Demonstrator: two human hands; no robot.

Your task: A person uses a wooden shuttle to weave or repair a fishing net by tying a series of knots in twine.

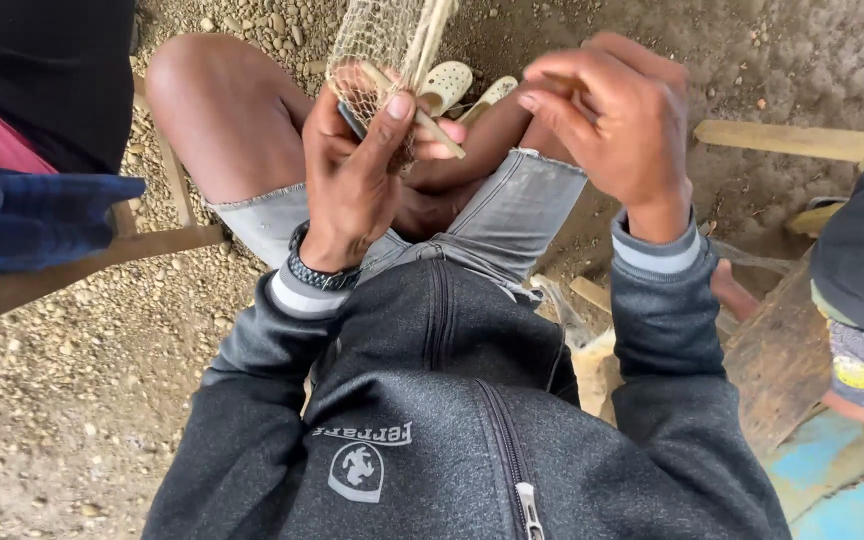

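I note my left hand (352, 185) raised, fingers pinching stick (414, 112) against net (377, 45); right hand (612, 115) curled, grip unclear.

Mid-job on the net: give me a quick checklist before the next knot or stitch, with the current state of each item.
1. Left hand has the net pinched at its lower edge: ok.
2. Thin stick lies across the mesh under the left thumb: ok.
3. Right hand is raised beside the net with fingertips pinched; whether it holds twine or a needle: cannot tell.
4. Net hangs from above, strands running out of frame; tension: cannot tell.
5. Sandals on the gravel sit behind the net, apart from the hands: ok.
6. Neighbouring person's sleeve at the left stays apart from both hands: ok.
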